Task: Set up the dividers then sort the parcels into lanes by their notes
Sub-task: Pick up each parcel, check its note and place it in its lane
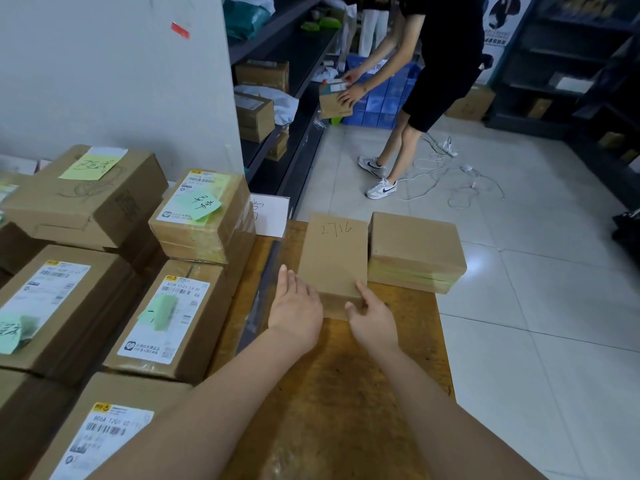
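A wooden table (346,393) fills the near middle of the view. A pile of boxes (104,271) with printed labels crowds its left side. Far off, a person in black (443,46) bends toward dark shelves, holding a small carton.

The parcel (332,258) lies flat on the far part of the table, right of the middle. Its long axis runs from near to far and leans slightly right at the far end. The handwritten number 2716 sits at its far end. Just beside it on the right, almost touching, is a plain box (415,251), thicker and set squarer to the table edge. A dark strip (263,282) lies along the table between the pile and the parcel, also running near to far.

The left hand (294,306) is flat with its fingers straight and together, against the parcel's near left edge. The right hand (372,313) grips the near right corner, thumb up along the side and fingers curled on the near face.

A white card (270,216) stands at the far left of the table. A green note (197,206) sticks to a box in the pile.
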